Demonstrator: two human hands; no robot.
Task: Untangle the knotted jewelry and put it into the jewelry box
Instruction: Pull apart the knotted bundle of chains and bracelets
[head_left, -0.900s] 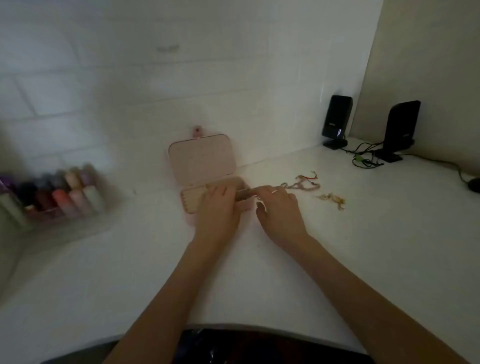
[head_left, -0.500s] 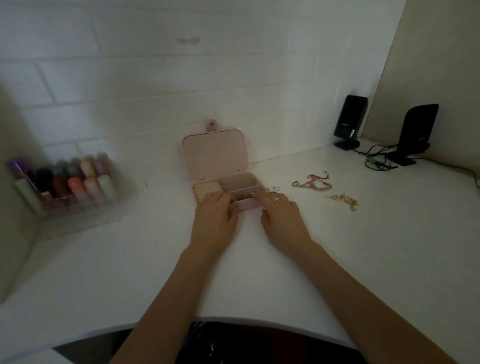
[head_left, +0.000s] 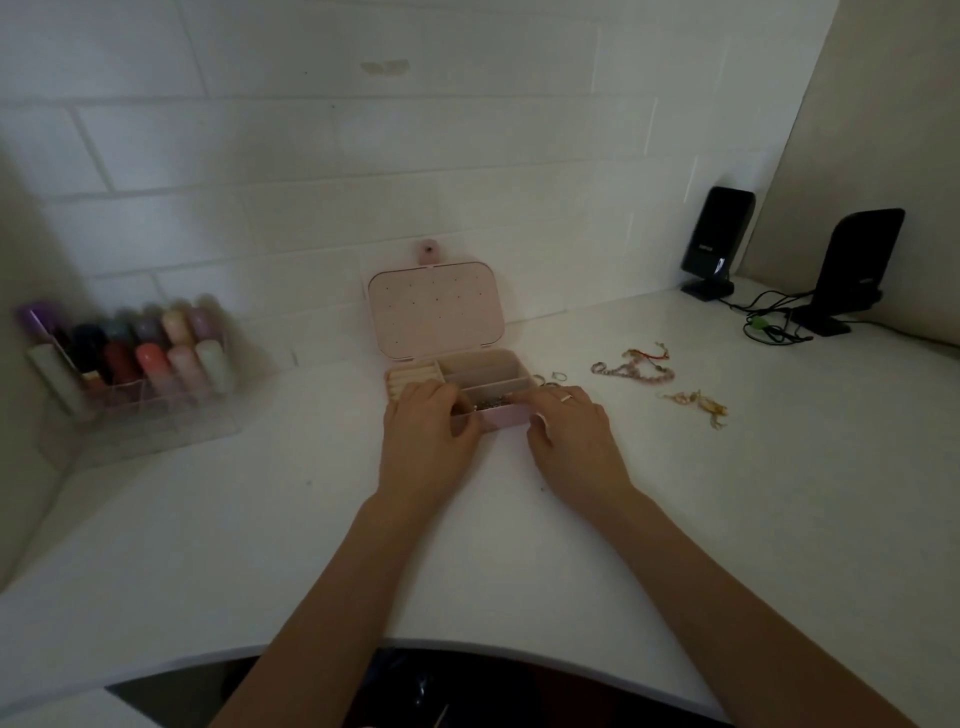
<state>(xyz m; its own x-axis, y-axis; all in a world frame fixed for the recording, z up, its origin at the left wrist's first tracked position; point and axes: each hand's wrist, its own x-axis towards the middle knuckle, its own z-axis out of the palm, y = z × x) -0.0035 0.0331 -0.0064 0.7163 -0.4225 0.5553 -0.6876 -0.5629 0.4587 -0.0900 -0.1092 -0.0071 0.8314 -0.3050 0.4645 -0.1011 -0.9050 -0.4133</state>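
Observation:
The pink jewelry box (head_left: 498, 420) stands open near the wall, its dotted lid (head_left: 435, 310) upright. A thin dark chain (head_left: 491, 402) lies in the box's front compartment. My left hand (head_left: 430, 434) is at the chain's left end, fingers curled over it. My right hand (head_left: 569, 431), a ring on one finger, touches the chain's right end with straighter fingers, the thumb beside the box's front wall. On the table to the right lie a pink beaded bracelet tangled with a red cord (head_left: 635, 366), a gold tangle (head_left: 697, 404) and small rings (head_left: 550, 379).
A clear organizer with several coloured bottles (head_left: 135, 364) stands at the left by the wall. Two black speakers (head_left: 717, 241) (head_left: 852, 270) with loose cables (head_left: 769, 322) stand in the far right corner. The white table's curved front edge (head_left: 467, 644) is close to my body.
Both hands came down from holding the chain over the box to its front compartment, where the chain now lies. The camera view shifted slightly left.

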